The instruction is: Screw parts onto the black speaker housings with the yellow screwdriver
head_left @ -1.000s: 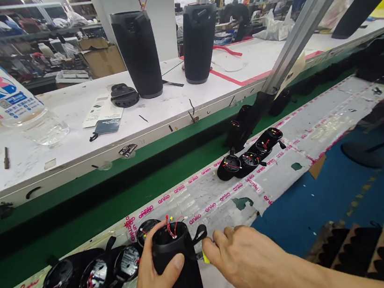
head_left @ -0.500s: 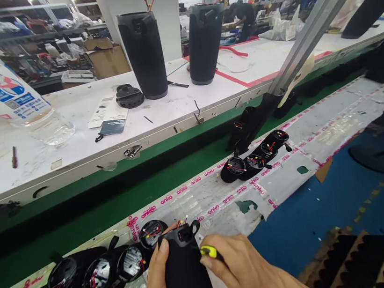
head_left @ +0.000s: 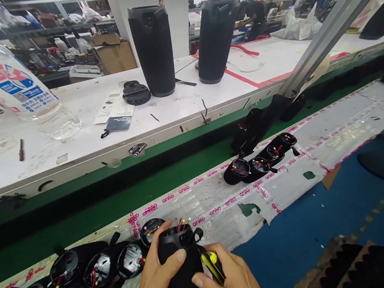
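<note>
A black fabric-covered speaker body [head_left: 185, 282] stands upright at the bottom middle, with a loop strap and red and yellow wires at its open top. My left hand [head_left: 158, 266] wraps round its left side, thumb across the front near the rim. In my right hand [head_left: 230, 276] is a yellow-and-black handled tool [head_left: 213, 265], held along the speaker's right side. The right thumb presses on the fabric. The tool's working end is hidden, so its exact kind cannot be made out.
Several black speaker bodies [head_left: 99, 272] lie on the left, with more [head_left: 260, 163] farther right on the plastic-covered bench [head_left: 203, 227]. Two speakers [head_left: 154, 54] stand upright on the white shelf [head_left: 90, 150], beside a water bottle [head_left: 22, 91]. A slanted metal post [head_left: 335, 26] rises at right.
My left thumb has moved onto the speaker's front. My right hand has turned, bringing its thumb against the fabric and showing more of the tool's handle. The view has shifted slightly.
</note>
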`<state>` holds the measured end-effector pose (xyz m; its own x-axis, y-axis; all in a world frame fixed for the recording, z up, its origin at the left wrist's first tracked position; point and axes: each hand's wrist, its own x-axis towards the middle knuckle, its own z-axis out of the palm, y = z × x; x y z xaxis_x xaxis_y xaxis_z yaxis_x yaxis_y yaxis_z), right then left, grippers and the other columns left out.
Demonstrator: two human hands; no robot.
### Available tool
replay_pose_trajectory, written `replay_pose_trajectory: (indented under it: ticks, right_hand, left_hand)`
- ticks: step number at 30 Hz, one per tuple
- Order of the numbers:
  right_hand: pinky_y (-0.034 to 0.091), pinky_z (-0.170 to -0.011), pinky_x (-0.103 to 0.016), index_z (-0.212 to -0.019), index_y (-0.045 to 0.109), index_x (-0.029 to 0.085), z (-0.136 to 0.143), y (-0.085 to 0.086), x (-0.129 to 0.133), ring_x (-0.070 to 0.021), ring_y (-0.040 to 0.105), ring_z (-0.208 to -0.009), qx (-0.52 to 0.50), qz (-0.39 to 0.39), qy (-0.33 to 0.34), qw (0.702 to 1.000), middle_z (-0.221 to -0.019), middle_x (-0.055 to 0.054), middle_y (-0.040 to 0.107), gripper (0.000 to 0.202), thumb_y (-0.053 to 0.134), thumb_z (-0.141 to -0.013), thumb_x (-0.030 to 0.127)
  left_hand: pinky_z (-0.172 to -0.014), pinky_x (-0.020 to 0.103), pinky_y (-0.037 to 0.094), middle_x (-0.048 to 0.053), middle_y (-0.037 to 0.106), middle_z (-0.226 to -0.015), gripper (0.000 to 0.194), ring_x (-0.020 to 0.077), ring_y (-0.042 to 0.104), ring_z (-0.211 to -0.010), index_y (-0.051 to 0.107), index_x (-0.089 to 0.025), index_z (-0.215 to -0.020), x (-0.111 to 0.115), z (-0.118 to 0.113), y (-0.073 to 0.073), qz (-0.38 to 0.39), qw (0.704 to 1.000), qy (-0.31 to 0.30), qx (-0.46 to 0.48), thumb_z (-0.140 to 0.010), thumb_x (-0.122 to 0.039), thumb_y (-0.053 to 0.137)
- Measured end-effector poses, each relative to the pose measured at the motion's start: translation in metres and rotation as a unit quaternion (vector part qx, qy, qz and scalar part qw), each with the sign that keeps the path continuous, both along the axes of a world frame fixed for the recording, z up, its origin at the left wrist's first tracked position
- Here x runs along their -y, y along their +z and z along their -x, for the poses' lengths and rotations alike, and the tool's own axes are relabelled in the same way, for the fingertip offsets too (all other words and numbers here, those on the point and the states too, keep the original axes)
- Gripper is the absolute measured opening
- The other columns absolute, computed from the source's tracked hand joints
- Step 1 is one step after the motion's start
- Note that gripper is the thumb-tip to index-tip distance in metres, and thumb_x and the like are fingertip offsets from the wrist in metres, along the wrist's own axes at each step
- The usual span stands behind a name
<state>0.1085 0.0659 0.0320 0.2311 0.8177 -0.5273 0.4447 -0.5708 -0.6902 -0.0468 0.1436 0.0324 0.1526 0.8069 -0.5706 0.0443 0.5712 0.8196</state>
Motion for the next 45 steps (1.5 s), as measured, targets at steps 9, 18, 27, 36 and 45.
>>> replay_pose_trajectory:
  ticks: [9,18,27,36,45]
  right_hand:
    - [0.049,-0.088,-0.033,-0.123,0.062,0.034,0.002,-0.015,0.002,-0.0254,0.066,-0.103,0.032,-0.056,0.043,0.997,-0.112,-0.003,0.071,0.037,0.058,-0.09,0.049]
    - [0.053,-0.088,-0.045,-0.132,0.056,0.024,-0.003,-0.043,-0.002,-0.0318,0.068,-0.101,-0.067,-0.073,0.001,0.995,-0.105,-0.01,0.072,0.068,0.079,-0.069,0.038]
    - [0.055,-0.08,-0.042,-0.121,0.058,0.021,-0.003,-0.064,-0.014,-0.0281,0.07,-0.086,-0.446,-0.086,-0.038,0.89,-0.095,-0.007,0.073,0.076,0.075,-0.067,0.073]
    - [0.055,-0.082,-0.048,-0.119,0.059,0.024,-0.008,-0.064,-0.011,-0.0336,0.071,-0.092,-0.48,-0.073,-0.066,0.872,-0.096,-0.009,0.073,0.088,0.08,-0.053,0.077]
    - [0.039,-0.038,-0.024,-0.104,0.059,0.023,-0.021,-0.073,-0.003,-0.0095,0.045,-0.038,-0.382,-0.043,-0.174,0.907,-0.067,0.003,0.063,0.068,0.069,-0.068,0.08]
  left_hand:
    - [-0.116,0.051,0.032,0.007,0.061,-0.138,0.061,0.0345,0.052,-0.131,0.056,-0.028,-0.131,0.003,0.006,-0.018,-0.067,0.996,0.009,-0.064,-0.082,-0.064,0.063]
    - [-0.115,0.048,0.039,0.007,0.069,-0.132,0.065,0.0323,0.058,-0.129,0.056,-0.027,-0.139,0.006,0.012,-0.013,0.062,0.987,0.11,0.096,-0.082,-0.057,0.064]
    - [-0.096,0.048,0.055,0.014,0.075,-0.116,0.066,0.0372,0.07,-0.109,0.065,-0.018,-0.124,0.006,0.009,-0.01,0.067,0.979,0.064,0.18,-0.068,-0.05,0.081]
    - [-0.09,0.044,0.056,0.01,0.075,-0.116,0.064,0.0358,0.069,-0.109,0.064,-0.026,-0.123,0.018,-0.011,0.01,0.056,0.981,0.113,0.149,-0.066,-0.052,0.081]
    - [-0.097,0.051,0.054,0.013,0.074,-0.119,0.071,0.0413,0.063,-0.119,0.066,-0.021,-0.127,0.015,-0.003,0.01,0.016,0.978,0.07,0.194,-0.064,-0.049,0.081]
